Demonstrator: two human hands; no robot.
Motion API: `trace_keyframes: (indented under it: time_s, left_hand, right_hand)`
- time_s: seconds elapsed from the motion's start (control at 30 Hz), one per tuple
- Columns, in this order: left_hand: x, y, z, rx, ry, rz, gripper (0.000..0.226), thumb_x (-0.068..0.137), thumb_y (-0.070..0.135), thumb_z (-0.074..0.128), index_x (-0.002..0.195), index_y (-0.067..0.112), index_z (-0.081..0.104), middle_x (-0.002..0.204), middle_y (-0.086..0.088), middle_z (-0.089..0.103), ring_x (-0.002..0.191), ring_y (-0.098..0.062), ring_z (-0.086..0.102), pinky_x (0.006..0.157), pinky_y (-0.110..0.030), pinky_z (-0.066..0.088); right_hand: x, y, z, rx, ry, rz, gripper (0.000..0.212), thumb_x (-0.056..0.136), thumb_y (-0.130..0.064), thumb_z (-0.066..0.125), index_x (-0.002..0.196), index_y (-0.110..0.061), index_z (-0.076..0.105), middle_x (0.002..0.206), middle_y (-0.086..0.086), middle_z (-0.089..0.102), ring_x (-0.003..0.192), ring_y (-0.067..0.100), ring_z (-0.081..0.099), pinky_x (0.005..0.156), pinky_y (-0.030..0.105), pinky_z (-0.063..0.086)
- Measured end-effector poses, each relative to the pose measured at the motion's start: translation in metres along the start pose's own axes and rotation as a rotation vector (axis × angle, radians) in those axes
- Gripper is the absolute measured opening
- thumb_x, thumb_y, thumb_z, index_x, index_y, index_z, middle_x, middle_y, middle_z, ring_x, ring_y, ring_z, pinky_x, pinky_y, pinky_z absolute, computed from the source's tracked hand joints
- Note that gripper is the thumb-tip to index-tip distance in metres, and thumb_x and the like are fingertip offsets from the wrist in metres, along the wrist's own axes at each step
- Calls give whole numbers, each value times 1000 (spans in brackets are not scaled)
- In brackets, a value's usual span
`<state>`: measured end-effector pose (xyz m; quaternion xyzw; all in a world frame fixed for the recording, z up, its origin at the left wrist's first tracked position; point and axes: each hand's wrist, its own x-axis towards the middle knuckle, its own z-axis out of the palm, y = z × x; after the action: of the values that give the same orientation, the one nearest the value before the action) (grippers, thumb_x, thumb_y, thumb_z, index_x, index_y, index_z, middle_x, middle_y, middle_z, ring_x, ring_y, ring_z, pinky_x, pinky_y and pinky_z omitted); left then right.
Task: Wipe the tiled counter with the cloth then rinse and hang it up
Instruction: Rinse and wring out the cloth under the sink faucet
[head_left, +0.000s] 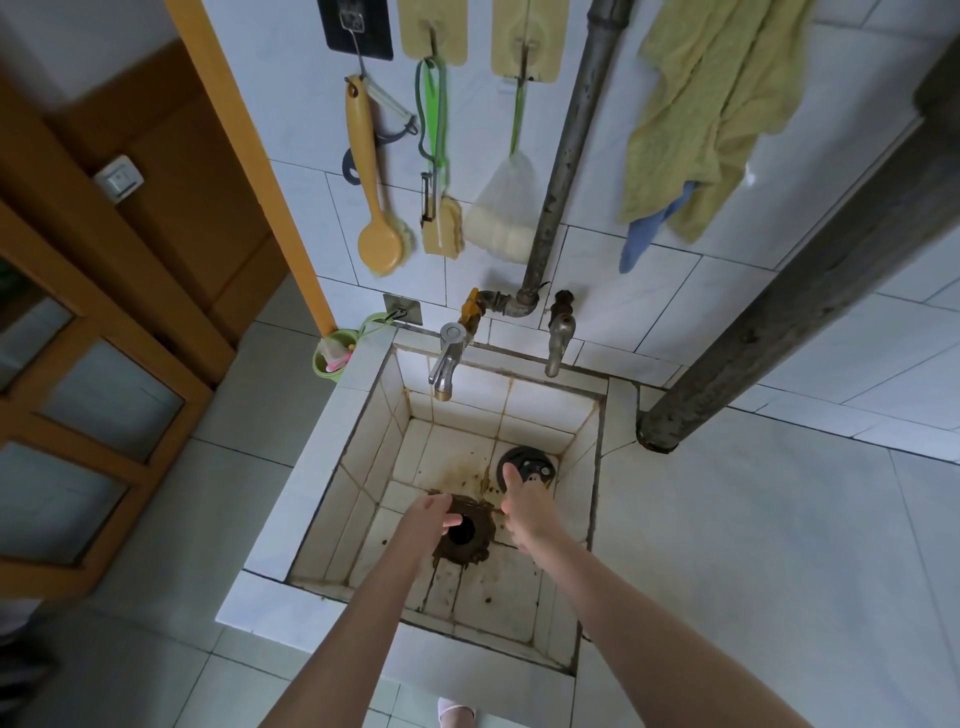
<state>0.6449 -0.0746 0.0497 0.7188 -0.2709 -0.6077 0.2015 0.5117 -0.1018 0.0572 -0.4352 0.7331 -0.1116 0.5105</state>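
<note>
Yellow cloth (696, 119) on wall, abv tiled counter (753, 545)

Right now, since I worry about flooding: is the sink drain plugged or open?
Open. The drain hole shows dark and uncovered; the black cover lies off to one side of it, by the right hand.

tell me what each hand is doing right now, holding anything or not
Left hand: open, fingers relaxed, holding nothing.
Right hand: open, thumb out, holding nothing.
</note>
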Motion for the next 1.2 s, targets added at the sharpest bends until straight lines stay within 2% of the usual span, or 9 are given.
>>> trace_keyframes:
  time_s: [0.07, 0.13, 0.23, 0.3, 0.43, 0.53, 0.77, 0.9, 1.2]
  left_hand:
    - [0, 1, 0, -38, -8, -18, 39, 100, 30, 36, 131, 10, 46, 120, -8, 63, 107, -19, 54, 88, -32, 34]
    - [2, 3, 1, -88, -20, -44, 38, 99, 33, 38, 129, 13, 48, 116, -5, 63, 104, -18, 56, 87, -35, 39]
    - [3, 6, 7, -202, -48, -78, 36, 98, 33, 43, 125, 10, 50, 115, -5, 59, 111, -26, 56, 89, -41, 46]
    - [3, 6, 12, -316, -59, -75, 39, 95, 29, 51, 125, 4, 52, 117, -10, 60, 109, -29, 59, 86, -41, 53]
    - [6, 6, 13, -397, 13, -9, 31, 92, 30, 56, 112, 7, 54, 93, -10, 62, 82, -20, 61, 76, -39, 58]
    - [6, 7, 11, -276, 111, 25, 31, 92, 38, 53, 99, 7, 53, 79, -10, 55, 67, -19, 52, 54, -26, 48]
    - [8, 7, 11, -164, 142, 109, 22, 96, 19, 48, 82, 7, 60, 75, -11, 58, 60, -18, 53, 49, -23, 41]
    - [5, 8, 14, -87, 171, 30, 53, 94, 51, 42, 58, 11, 47, 54, -2, 44, 44, -15, 35, 45, -22, 27]
    - [3, 15, 16, -116, 200, 50, 51, 97, 44, 37, 58, 13, 42, 54, -2, 41, 46, -16, 35, 46, -24, 27]
  right_hand:
    - [-3, -3, 1, 52, 17, 3, 50, 98, -51, 27, 70, -16, 50, 63, -3, 40, 52, 8, 36, 52, 21, 31]
    - [-7, -9, 3, 158, -87, 34, 54, 96, -57, 24, 63, -17, 40, 60, -2, 38, 49, 10, 34, 49, 20, 30]
    - [-11, -17, 8, 368, -222, 86, 43, 100, -41, 34, 77, -10, 53, 73, 4, 51, 62, 15, 50, 62, 24, 42]
    - [-14, -18, 12, 477, -283, 190, 31, 98, -33, 42, 99, -5, 57, 103, 11, 60, 91, 19, 59, 77, 25, 43]
    - [-20, -20, 18, 476, -379, 188, 44, 96, -40, 40, 125, -9, 52, 138, 12, 47, 119, 21, 48, 92, 23, 35]
    - [-22, -14, 16, 475, -404, 205, 61, 97, -55, 27, 145, -18, 29, 155, 2, 23, 141, 20, 20, 113, 33, 15]
    - [-11, 0, -4, 220, -250, 326, 38, 101, -13, 38, 137, -2, 40, 140, 11, 46, 130, 23, 43, 107, 30, 31]
    - [-8, 5, -9, 197, -301, 352, 39, 99, -12, 42, 137, -4, 42, 137, 8, 53, 126, 17, 50, 101, 25, 36]
    - [-20, -14, -17, 274, -357, 328, 40, 101, -8, 33, 140, -1, 37, 143, 13, 45, 133, 23, 42, 109, 33, 32]
